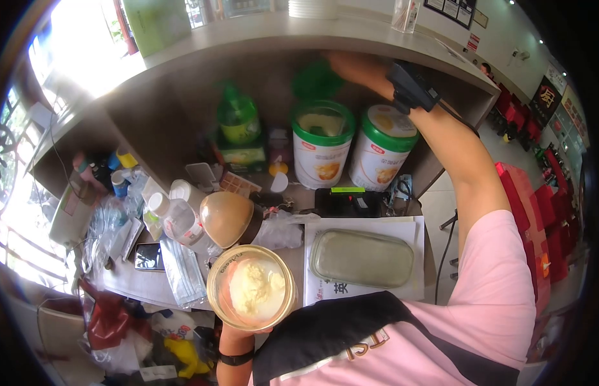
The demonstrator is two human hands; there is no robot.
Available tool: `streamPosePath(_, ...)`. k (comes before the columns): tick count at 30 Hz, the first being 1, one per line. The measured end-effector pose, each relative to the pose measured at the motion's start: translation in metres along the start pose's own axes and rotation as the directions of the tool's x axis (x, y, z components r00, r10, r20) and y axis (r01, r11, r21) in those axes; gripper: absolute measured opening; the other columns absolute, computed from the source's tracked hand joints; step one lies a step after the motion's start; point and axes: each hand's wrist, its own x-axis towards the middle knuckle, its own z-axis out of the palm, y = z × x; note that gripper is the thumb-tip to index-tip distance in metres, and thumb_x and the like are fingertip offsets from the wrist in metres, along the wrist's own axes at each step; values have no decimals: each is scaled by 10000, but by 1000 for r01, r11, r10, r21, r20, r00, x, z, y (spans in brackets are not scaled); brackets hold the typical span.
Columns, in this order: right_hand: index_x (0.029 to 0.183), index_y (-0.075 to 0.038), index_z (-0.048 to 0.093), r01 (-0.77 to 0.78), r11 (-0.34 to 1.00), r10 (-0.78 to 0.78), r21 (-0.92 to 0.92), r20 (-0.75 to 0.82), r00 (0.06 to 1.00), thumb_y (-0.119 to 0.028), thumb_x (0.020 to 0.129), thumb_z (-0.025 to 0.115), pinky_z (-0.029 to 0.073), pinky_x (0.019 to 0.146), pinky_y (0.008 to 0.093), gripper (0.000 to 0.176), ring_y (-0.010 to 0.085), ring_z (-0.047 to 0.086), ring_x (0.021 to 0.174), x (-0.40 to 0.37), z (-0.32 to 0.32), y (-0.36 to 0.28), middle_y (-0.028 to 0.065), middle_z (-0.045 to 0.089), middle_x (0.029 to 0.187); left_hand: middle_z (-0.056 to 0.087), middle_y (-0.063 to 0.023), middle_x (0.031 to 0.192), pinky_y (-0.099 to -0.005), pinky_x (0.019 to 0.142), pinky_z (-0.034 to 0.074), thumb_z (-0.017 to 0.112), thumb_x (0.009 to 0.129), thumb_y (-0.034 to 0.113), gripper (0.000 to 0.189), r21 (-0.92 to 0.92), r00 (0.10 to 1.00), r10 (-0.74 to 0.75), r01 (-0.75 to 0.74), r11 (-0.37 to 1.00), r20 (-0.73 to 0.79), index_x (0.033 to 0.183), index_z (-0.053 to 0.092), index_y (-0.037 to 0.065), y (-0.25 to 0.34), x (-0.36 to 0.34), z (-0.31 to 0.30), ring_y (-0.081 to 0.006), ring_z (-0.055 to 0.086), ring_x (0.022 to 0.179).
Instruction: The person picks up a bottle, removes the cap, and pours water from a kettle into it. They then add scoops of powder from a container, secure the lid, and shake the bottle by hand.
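Note:
My left hand (240,334) is wrapped round the underside of a clear glass bowl (214,293) and holds it in front of my body. Pale yellow powder (254,286) lies in clumps inside it, with a whitish layer around. Up in the shelf, my right hand (344,67) grips a green lid (317,78), blurred, above and behind an open white tub (322,157) with a green rim. Its fingers are partly hidden in shadow. Beside that tub stands a second one (382,151), its lid on.
A rectangular glass container lid or dish (362,258) lies on white papers. Left of it are a brown-domed container (227,219), plastic bottles (174,215), a phone (149,256) and masks (182,270). A green pump bottle (237,116) stands in the shelf. The counter top (248,35) overhangs the shelf.

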Motion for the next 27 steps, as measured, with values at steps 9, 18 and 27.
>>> streamPosePath(9, 1017, -30, 554, 52, 994, -21, 92, -307, 951, -174, 770, 533, 403, 829, 420, 287, 353, 488, 998, 3, 36, -7, 197, 546, 993, 432, -192, 1200, -373, 827, 458, 812, 538, 354, 1007, -275, 961, -110, 181, 944, 254, 1286, 226, 21, 23, 12, 10, -290, 523, 1003)
streamPosePath(18, 1077, -64, 519, -250, 944, 258, 216, -9, 966, -91, 731, 543, 406, 839, 431, 348, 386, 476, 1002, -25, 23, -25, 213, 508, 1075, 405, -161, 1225, -386, 917, 385, 838, 486, 347, 1117, -193, 978, -35, 76, 978, 208, 1319, 178, 3, 5, 6, -2, -274, 450, 1099)
streamPosePath(27, 936, -122, 613, -105, 940, 97, 325, 41, 994, -105, 727, 511, 438, 791, 376, 234, 300, 559, 904, 4, 33, -5, 119, 602, 954, 380, -164, 1254, -393, 932, 371, 853, 444, 342, 1142, -177, 970, -65, 109, 978, 235, 1323, 199, 20, 9, 1, -4, -274, 411, 1139)
